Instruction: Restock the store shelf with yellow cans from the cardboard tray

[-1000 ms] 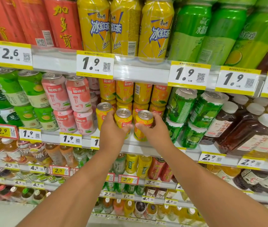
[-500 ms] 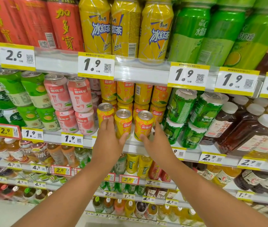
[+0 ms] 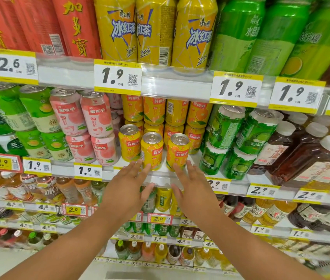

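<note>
Three yellow orange-drink cans stand upright at the front of the middle shelf (image 3: 160, 177): a left can (image 3: 129, 143), a middle can (image 3: 152, 151) and a right can (image 3: 178, 152). More yellow cans (image 3: 165, 113) are stacked two high behind them. My left hand (image 3: 128, 185) hovers just below and in front of the left and middle cans, fingers spread and holding nothing. Below the right can, my right hand (image 3: 192, 187) is equally spread and empty. The cardboard tray is out of view.
Pink peach cans (image 3: 91, 126) stand left of the yellow ones, green cans (image 3: 232, 138) to the right, brown tea bottles (image 3: 293, 150) farther right. Tall yellow cans (image 3: 156, 31) fill the shelf above. Price tags line each shelf edge. Lower shelves hold bottles.
Both hands let go of the middle and right yellow cans and drew back down and toward me, fingers spreading. The three front cans stay standing on the shelf.
</note>
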The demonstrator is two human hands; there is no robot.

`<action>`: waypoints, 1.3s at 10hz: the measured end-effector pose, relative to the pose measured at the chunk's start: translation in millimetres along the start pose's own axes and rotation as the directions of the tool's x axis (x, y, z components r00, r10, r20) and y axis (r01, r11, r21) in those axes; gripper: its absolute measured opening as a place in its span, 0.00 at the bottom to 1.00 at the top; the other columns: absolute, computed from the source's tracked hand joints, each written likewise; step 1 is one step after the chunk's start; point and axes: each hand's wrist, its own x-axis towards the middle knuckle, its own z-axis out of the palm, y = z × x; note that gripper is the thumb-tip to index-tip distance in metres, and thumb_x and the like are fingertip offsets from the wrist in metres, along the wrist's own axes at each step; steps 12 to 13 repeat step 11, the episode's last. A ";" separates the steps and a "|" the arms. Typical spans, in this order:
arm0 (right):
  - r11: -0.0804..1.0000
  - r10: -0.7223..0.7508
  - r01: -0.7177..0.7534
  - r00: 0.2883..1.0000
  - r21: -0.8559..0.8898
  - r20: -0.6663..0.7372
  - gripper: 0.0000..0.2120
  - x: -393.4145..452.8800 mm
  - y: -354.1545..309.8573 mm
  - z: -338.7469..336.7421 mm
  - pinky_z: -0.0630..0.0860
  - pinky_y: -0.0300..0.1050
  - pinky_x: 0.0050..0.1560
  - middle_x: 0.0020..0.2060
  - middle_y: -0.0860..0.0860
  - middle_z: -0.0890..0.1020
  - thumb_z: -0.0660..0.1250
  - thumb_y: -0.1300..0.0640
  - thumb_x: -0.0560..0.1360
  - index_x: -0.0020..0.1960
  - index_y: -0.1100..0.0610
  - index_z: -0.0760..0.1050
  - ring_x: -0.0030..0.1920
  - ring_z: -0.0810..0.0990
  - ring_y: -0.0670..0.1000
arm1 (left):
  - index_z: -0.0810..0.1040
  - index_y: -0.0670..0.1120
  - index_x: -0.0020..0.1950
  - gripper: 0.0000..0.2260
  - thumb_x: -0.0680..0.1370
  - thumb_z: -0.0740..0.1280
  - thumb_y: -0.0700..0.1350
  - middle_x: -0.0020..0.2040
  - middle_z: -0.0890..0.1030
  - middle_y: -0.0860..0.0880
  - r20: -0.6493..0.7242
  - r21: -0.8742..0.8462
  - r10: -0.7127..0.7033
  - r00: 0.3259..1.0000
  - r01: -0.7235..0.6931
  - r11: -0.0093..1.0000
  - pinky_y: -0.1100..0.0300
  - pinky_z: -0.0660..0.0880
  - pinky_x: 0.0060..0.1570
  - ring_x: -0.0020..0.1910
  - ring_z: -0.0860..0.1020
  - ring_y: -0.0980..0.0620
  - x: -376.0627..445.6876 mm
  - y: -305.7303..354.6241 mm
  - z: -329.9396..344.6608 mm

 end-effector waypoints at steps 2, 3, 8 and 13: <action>1.000 0.012 -0.012 1.000 0.002 -0.005 0.31 9.5 -3.3 9.4 0.55 0.53 0.78 0.79 0.60 0.52 0.53 0.40 0.82 0.81 0.47 0.49 0.79 0.53 0.59 | 0.72 0.52 0.74 0.28 0.79 0.51 0.62 0.71 0.75 0.45 0.026 0.006 -0.058 0.998 0.058 0.998 0.51 0.74 0.64 0.71 0.74 0.45 7.8 10.2 -2.0; 1.000 0.022 -0.022 1.000 0.020 0.005 0.32 16.1 -2.9 10.9 0.56 0.54 0.78 0.80 0.59 0.52 0.54 0.39 0.81 0.81 0.46 0.48 0.79 0.53 0.59 | 0.73 0.52 0.73 0.28 0.78 0.51 0.62 0.70 0.76 0.45 0.033 -0.009 -0.077 0.997 0.077 0.997 0.51 0.77 0.60 0.70 0.75 0.45 14.5 13.9 -0.3; 1.000 -0.014 0.015 0.999 -0.023 0.049 0.35 15.3 5.6 6.9 0.50 0.51 0.79 0.80 0.56 0.46 0.50 0.38 0.82 0.81 0.50 0.42 0.80 0.46 0.57 | 0.61 0.50 0.79 0.32 0.78 0.48 0.64 0.77 0.66 0.43 0.042 0.087 -0.074 0.996 0.071 0.994 0.45 0.64 0.73 0.76 0.65 0.42 11.8 12.9 5.9; 0.992 -0.102 0.111 0.986 -0.065 0.130 0.37 2.5 10.4 -11.1 0.48 0.53 0.79 0.80 0.55 0.43 0.52 0.38 0.81 0.81 0.53 0.41 0.80 0.43 0.58 | 0.54 0.53 0.81 0.32 0.80 0.50 0.66 0.81 0.57 0.48 0.118 0.093 -0.112 0.987 0.101 0.990 0.46 0.56 0.77 0.80 0.55 0.46 -11.4 17.3 -19.8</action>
